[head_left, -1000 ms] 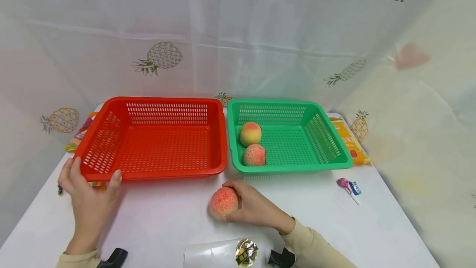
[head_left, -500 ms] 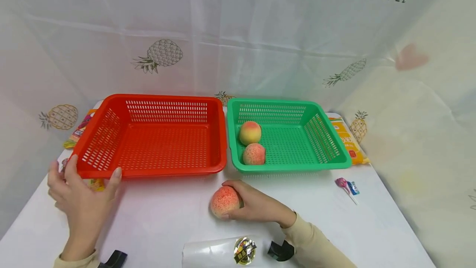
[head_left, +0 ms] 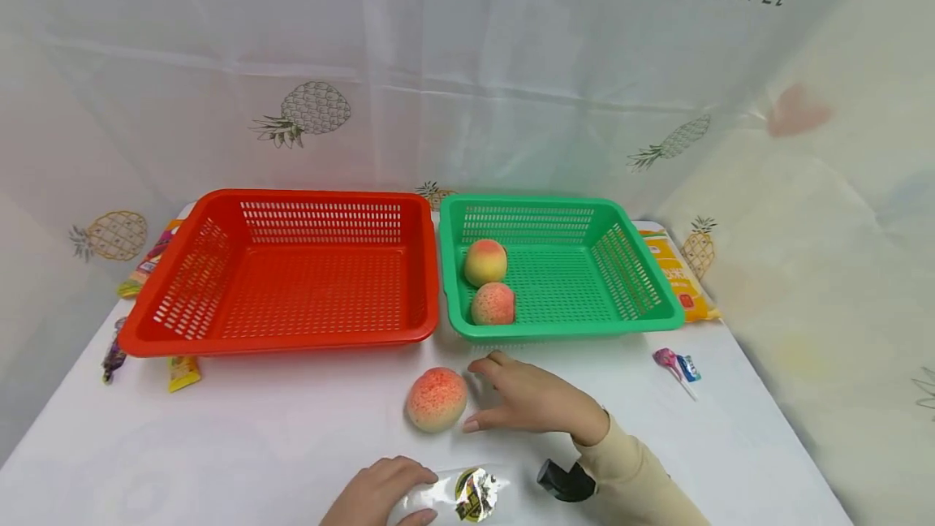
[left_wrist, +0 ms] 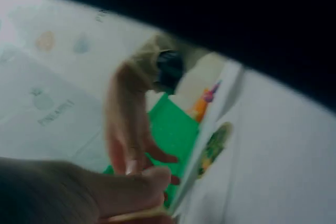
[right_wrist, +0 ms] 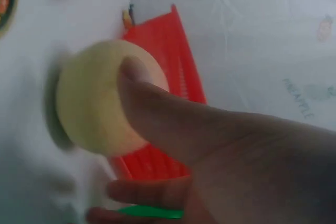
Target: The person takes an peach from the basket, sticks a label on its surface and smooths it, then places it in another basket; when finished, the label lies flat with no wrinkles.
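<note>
A pinkish-red speckled peach sits on the white table in front of the baskets. Just right of it in the head view is my right hand, thumb and fingers spread apart, with a gap to the fruit. In the right wrist view the thumb overlaps the pale side of the peach. My left hand is over the left part of a shiny white package with a round gold-and-black sticker. Its fingers look loosely bent; whether they touch the package is unclear. The left wrist view is blurred and shows no held thing.
A red basket stands at the back left, beside a green basket holding two peaches. Left lie a small yellow packet and a dark wrapped sweet. Right are a lollipop and a yellow bag.
My left hand has left the red basket's front corner and moved right and nearer to the white package. My right hand has let go of the peach and drawn slightly right.
</note>
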Tool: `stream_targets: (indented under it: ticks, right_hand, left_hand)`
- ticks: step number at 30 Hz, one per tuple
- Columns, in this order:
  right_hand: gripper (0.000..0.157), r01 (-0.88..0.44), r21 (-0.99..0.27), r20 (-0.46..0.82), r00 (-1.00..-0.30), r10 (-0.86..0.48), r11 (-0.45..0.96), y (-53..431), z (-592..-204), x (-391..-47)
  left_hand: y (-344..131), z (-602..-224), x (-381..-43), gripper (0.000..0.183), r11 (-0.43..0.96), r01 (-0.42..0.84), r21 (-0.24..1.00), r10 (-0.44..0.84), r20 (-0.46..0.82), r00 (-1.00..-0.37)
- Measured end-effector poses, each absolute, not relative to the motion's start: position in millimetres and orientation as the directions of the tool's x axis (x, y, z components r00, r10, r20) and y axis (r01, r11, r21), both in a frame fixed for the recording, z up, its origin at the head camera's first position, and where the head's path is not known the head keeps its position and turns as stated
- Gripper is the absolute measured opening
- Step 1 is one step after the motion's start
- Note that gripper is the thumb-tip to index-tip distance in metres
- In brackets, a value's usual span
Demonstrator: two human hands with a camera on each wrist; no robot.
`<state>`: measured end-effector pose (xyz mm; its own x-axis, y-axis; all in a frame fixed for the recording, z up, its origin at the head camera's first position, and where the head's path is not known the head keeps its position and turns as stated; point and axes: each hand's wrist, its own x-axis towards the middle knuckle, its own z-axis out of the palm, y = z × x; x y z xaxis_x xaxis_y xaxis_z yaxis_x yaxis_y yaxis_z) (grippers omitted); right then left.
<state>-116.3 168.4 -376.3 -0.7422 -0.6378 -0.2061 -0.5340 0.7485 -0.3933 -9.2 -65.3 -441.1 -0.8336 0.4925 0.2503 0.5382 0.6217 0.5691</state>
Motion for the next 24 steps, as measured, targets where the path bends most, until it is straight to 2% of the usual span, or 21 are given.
stream_targets:
  ticks: [3, 7, 11, 15, 18, 21, 24]
  right_hand:
    - [0.068, -0.523, -0.347, -0.276, -0.737, -0.617, 0.779, 176.2, -367.9, -115.8]
    - [0.068, -0.506, -0.325, -0.333, -0.729, -0.597, 0.799, 183.2, -359.7, -114.7]
    - [0.068, -0.523, -0.343, -0.342, -0.704, -0.622, 0.78, 186.2, -355.4, -113.4]
    - [0.062, -0.537, -0.397, -0.312, -0.684, -0.66, 0.744, 187.4, -350.7, -114.9]
    - [0.057, -0.542, -0.414, -0.215, -0.723, -0.657, 0.732, 188.1, -343.8, -114.0]
    - [0.047, -0.529, -0.421, -0.05, -0.797, -0.602, 0.736, 187.2, -333.7, -108.8]
    - [0.034, -0.556, -0.467, 0.153, -0.817, -0.556, 0.688, 183.2, -324.2, -100.0]
  left_hand:
    - [-58.1, -448.9, -6.7, 0.037, 0.708, 0.483, 0.515, 0.505, 0.11, -0.856]
    - [-53.3, -449.3, -6.6, 0.054, 0.797, 0.405, 0.449, 0.452, 0.001, -0.892]
    - [-53.9, -449.1, -11.9, 0.054, 0.789, 0.34, 0.512, 0.471, -0.147, -0.87]
    - [-58.7, -447.0, -15.2, 0.035, 0.638, 0.16, 0.754, 0.495, -0.242, -0.835]
    - [-61.4, -439.0, -13.6, 0.029, 0.402, -0.057, 0.914, 0.494, -0.269, -0.827]
    - [-63.3, -429.2, -13.4, 0.036, 0.183, -0.202, 0.962, 0.498, -0.268, -0.825]
    - [-64.8, -420.9, -16.1, 0.046, 0.06, -0.29, 0.955, 0.486, -0.281, -0.827]
